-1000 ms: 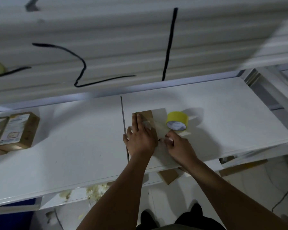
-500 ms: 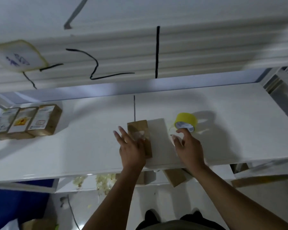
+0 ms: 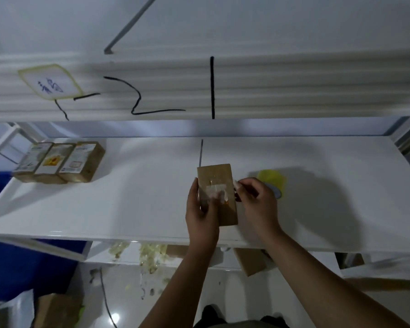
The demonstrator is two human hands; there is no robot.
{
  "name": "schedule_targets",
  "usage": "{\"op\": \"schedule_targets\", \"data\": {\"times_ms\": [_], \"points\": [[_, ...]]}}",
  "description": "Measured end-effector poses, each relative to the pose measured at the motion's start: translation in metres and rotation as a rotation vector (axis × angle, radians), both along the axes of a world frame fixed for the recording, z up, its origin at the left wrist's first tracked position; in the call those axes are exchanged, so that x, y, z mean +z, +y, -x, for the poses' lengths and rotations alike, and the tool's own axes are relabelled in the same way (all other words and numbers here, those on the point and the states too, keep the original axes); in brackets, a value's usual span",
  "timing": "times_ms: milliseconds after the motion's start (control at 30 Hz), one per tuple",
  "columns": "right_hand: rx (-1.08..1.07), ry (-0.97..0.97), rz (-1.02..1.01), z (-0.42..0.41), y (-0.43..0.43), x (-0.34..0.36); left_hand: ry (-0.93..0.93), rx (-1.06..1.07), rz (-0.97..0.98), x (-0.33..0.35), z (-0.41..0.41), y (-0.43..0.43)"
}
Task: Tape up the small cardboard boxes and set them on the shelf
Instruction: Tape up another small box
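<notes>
Nearest you, below the front lip of the white shelf (image 3: 140, 197), a loose brown cardboard piece (image 3: 249, 262) sits on the lower level, out of play. Above it, your left hand (image 3: 202, 214) grips the small brown cardboard box (image 3: 217, 175) from its left side, fingers along that edge and thumb laid over the top face. Your right hand (image 3: 256, 200) has its fingers curled, with the fingertips (image 3: 237, 185) against the box's right edge where the clear strip of tape (image 3: 216, 189) ends. Whether it is pinching that tape end or pressing it down cannot be told. The box lies between your two hands, its long axis running away from you and leaning only slightly from straight. The strip crosses it the short way, from left to right over the top face. It is not clear whether the underside rests on the shelf or is lifted a little. That crosswise lie is what the next move probably depends on. Smoothing the strip calls for a stroke across the box, toward the right edge and down over it, while the left hand steadies the long side. Just behind your right hand the yellow roll of tape (image 3: 271, 179) stands on the shelf, partly hidden by your knuckles and closer to that hand than to the left. Far to the left, well apart from your hands, a row of three brown labelled boxes (image 3: 59, 162) stands side by side. The left hand has the shorter reach there for setting this box beside them.
</notes>
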State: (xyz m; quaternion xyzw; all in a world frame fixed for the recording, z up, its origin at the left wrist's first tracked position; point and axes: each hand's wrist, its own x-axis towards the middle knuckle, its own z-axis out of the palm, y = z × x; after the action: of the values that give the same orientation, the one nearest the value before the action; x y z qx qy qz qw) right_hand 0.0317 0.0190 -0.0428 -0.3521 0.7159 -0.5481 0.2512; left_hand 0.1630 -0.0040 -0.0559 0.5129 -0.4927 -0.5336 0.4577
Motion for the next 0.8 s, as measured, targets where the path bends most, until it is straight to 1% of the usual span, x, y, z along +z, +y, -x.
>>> {"op": "schedule_targets", "data": {"times_ms": [100,133,200,267,300,367,400,433,467,533,600,700,800], "points": [[0.012,-0.038,0.025,0.014,-0.002,0.006,0.076,-0.038,-0.015,0.013,0.008,0.005],[0.026,-0.078,0.020,0.016,-0.002,0.009,0.086,-0.049,-0.009,0.017,0.012,0.008],[0.047,-0.234,0.011,0.018,-0.002,0.018,0.080,-0.047,0.036,0.027,0.020,0.010],[0.021,-0.459,-0.029,0.021,0.001,0.026,0.110,-0.023,0.061,0.038,0.026,0.009],[0.012,-0.621,-0.051,0.024,0.002,0.027,0.152,-0.007,0.041,0.043,0.029,0.006],[0.047,-0.974,-0.061,0.030,0.009,0.032,0.258,-0.002,-0.078,0.053,0.035,-0.002],[0.081,-1.100,-0.037,0.032,0.012,0.035,0.271,-0.010,-0.153,0.058,0.037,-0.006],[0.110,-1.169,-0.013,0.034,0.015,0.038,0.251,-0.030,-0.232,0.062,0.039,-0.010],[0.131,-1.194,0.008,0.036,0.017,0.040,0.230,-0.059,-0.296,0.065,0.040,-0.013],[0.126,-1.173,0.056,0.037,0.017,0.045,0.243,-0.113,-0.347,0.068,0.041,-0.017],[0.096,-1.131,0.092,0.035,0.015,0.045,0.250,-0.097,-0.338,0.071,0.043,-0.018],[0.088,-1.082,0.121,0.031,0.016,0.045,0.202,-0.033,-0.300,0.070,0.049,-0.015],[0.122,-1.002,0.080,0.035,0.016,0.048,0.198,-0.125,-0.330,0.071,0.050,-0.008]]}}
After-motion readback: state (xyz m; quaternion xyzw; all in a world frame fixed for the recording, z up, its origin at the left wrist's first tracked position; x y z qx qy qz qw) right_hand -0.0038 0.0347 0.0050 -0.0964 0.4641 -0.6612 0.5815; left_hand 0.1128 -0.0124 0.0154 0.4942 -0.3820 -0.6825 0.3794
